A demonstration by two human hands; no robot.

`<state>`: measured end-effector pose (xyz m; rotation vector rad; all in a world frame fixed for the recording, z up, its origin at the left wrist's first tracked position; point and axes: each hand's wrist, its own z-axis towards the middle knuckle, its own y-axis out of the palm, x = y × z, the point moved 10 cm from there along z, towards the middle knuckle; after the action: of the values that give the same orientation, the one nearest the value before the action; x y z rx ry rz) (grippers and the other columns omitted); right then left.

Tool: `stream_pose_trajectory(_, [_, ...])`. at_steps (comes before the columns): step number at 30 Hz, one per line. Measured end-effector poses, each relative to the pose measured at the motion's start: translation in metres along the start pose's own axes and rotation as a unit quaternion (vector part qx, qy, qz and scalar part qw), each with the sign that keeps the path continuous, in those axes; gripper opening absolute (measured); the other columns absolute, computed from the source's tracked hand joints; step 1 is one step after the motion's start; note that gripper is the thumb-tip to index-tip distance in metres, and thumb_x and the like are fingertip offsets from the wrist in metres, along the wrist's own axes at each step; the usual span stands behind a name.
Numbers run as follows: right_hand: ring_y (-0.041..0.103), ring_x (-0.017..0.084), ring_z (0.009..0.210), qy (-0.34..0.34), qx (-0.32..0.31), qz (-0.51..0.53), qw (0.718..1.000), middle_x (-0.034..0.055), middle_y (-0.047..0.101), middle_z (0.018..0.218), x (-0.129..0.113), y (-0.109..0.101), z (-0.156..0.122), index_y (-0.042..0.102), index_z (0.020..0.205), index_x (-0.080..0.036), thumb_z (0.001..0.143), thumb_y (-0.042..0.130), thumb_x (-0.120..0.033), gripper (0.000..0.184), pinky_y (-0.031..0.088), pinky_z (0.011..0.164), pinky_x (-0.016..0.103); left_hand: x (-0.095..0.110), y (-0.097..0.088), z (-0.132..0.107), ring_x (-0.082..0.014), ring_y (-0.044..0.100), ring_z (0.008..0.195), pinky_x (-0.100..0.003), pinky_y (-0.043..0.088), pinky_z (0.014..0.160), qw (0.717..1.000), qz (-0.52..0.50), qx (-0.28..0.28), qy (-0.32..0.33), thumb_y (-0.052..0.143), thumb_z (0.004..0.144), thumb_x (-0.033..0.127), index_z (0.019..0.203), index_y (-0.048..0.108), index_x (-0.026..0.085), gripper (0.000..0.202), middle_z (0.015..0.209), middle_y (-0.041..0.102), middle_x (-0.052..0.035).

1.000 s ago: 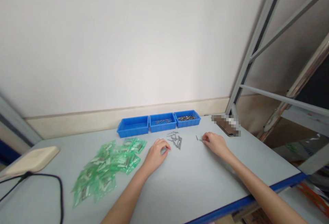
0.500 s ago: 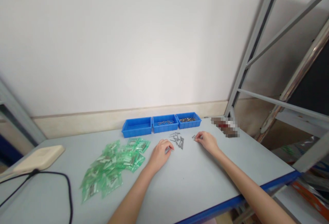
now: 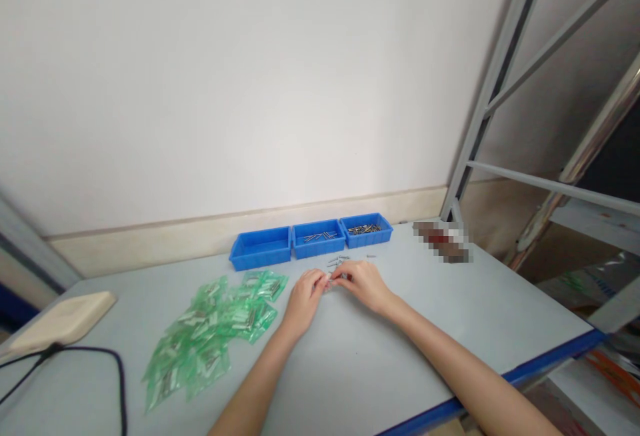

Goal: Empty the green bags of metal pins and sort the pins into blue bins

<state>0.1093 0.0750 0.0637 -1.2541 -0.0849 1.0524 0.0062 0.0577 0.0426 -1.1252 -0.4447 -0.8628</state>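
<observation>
My left hand [image 3: 303, 299] is closed, thumb against the fingers; what it pinches is too small to make out. My right hand [image 3: 366, 284] meets it fingertip to fingertip, pinching small metal screws whose number is hidden. Just behind the right hand, a few loose screws [image 3: 339, 260] lie on the grey table, part of that pile covered by the hand. A single screw [image 3: 371, 256] rests farther right. To the left of my left hand lies a heap of green plastic bags [image 3: 215, 319] with metal pieces inside.
Three blue bins stand in a row near the wall: an empty left bin [image 3: 263, 257], a middle bin [image 3: 320, 247] with several long screws, and a right bin [image 3: 370, 239] full of small hardware. A cream box [image 3: 63, 323] and black cable [image 3: 120, 376] sit at left. A blurred object [image 3: 445, 243] lies right.
My right hand has moved left from the right-hand screws to meet my left hand, now covering part of the middle pile. One screw remains where the right hand was. The view has shifted slightly.
</observation>
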Motion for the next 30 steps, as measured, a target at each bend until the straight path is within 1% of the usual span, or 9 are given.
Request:
stream_pose_trajectory(1, [0.065,0.016,0.081,0.000,0.002,0.000,1.000,0.0013,0.073,0.090,-0.001,0.003,-0.001,0.072,0.088,-0.025,0.085,0.058,-0.029,0.015,0.042,0.070,0.024,0.000,0.000,0.000,-0.0195,0.056,0.076,-0.030,0.041,0.072,1.000,0.007,-0.004,-0.002,0.037,0.088,0.038,0.064,0.055,0.019,0.036,0.071,0.060,-0.0038])
stream_pose_trajectory(3, [0.065,0.016,0.081,0.011,0.008,0.017,1.000,0.0008,0.073,0.089,0.001,0.005,-0.004,0.072,0.088,-0.025,0.084,0.059,-0.030,0.015,0.042,0.070,0.024,0.001,0.000,0.001,-0.0195,0.055,0.075,-0.029,0.041,0.072,1.000,0.011,-0.009,-0.006,0.037,0.087,0.038,0.061,0.053,0.019,0.036,0.069,0.060,-0.0036])
stream_pose_trajectory(8, [0.065,0.017,0.083,0.057,0.044,0.069,0.995,0.0002,0.073,0.089,0.017,-0.003,-0.009,0.071,0.089,-0.024,0.083,0.060,-0.032,0.015,0.043,0.075,0.026,0.001,0.000,0.001,-0.0182,0.054,0.068,-0.028,0.040,0.068,1.000,-0.015,-0.006,-0.022,0.040,0.086,0.042,0.061,0.053,0.019,0.037,0.064,0.057,-0.0024])
stream_pose_trajectory(11, [0.065,0.017,0.080,0.071,0.045,0.079,0.993,0.0002,0.073,0.086,0.020,-0.001,-0.010,0.071,0.087,-0.024,0.084,0.058,-0.034,0.017,0.043,0.074,0.026,0.000,-0.001,0.001,-0.0179,0.053,0.066,-0.027,0.040,0.065,0.999,-0.031,0.005,-0.030,0.041,0.085,0.044,0.060,0.054,0.018,0.038,0.063,0.057,-0.0024])
stream_pose_trajectory(14, [0.065,0.017,0.079,0.084,0.055,0.095,0.990,0.0009,0.073,0.085,0.023,0.002,-0.011,0.070,0.086,-0.023,0.085,0.057,-0.033,0.017,0.043,0.076,0.026,-0.003,0.000,0.001,-0.0179,0.053,0.065,-0.027,0.040,0.065,0.999,-0.037,0.004,-0.036,0.042,0.085,0.044,0.059,0.054,0.018,0.039,0.063,0.058,-0.0025])
stream_pose_trajectory(19, [0.065,0.015,0.077,0.082,0.073,0.130,0.985,0.0004,0.072,0.081,0.021,0.001,-0.010,0.068,0.083,-0.021,0.084,0.058,-0.030,0.013,0.041,0.076,0.026,-0.012,0.003,0.001,-0.0172,0.051,0.061,-0.026,0.038,0.061,0.997,-0.035,-0.005,-0.064,0.045,0.081,0.047,0.056,0.051,0.018,0.038,0.058,0.054,-0.0015])
stream_pose_trajectory(24, [0.063,0.015,0.079,0.080,0.088,0.135,0.984,-0.0002,0.071,0.083,0.018,-0.002,-0.010,0.066,0.082,-0.020,0.086,0.057,-0.028,0.012,0.037,0.078,0.028,-0.011,0.006,0.001,-0.0164,0.050,0.061,-0.026,0.039,0.062,0.993,-0.091,-0.015,-0.075,0.043,0.081,0.050,0.056,0.049,0.018,0.040,0.058,0.052,-0.0009])
stream_pose_trajectory(30, [0.060,0.016,0.077,0.063,0.086,0.108,0.988,0.0005,0.069,0.079,0.013,-0.001,-0.012,0.064,0.075,-0.020,0.089,0.051,-0.033,0.023,0.034,0.077,0.029,-0.011,0.009,0.000,-0.0158,0.049,0.059,-0.026,0.039,0.060,0.991,-0.102,-0.016,-0.088,0.042,0.080,0.054,0.055,0.047,0.019,0.044,0.056,0.050,-0.0005])
